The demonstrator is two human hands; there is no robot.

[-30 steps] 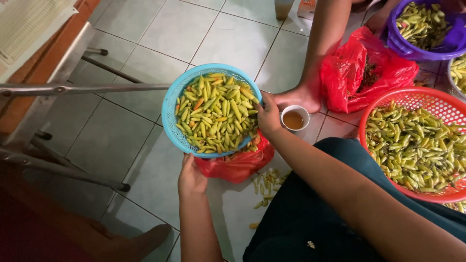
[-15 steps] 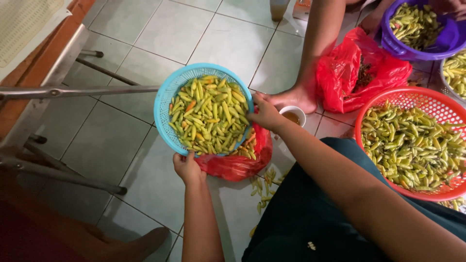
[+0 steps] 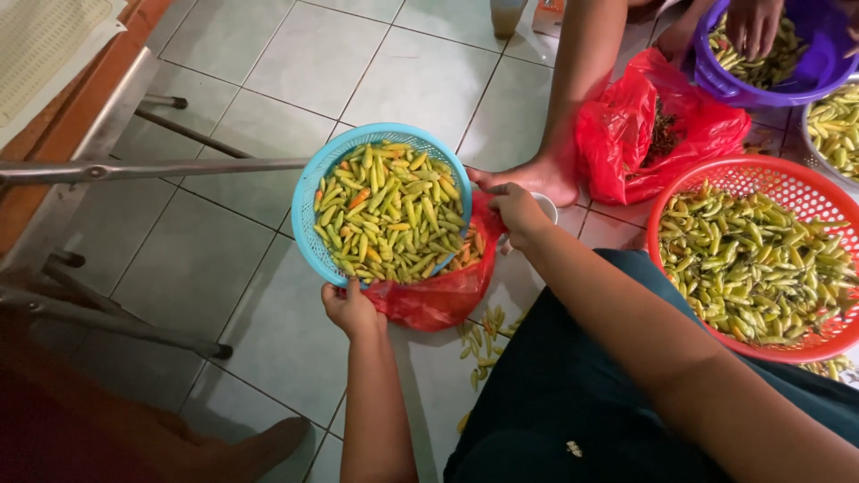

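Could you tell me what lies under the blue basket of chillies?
Under the blue basket lies a red plastic bag on the tiled floor, with a few chillies showing at its mouth. The basket covers the rest.

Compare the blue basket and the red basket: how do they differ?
The blue basket is held up off the floor, left hand at its near rim and right hand at its far rim; the red basket rests beside the person's lap, untouched. The blue basket looks smaller than the red basket. The blue basket hangs above a red plastic bag; the red basket does not. Both are perforated plastic and hold mostly green chillies.
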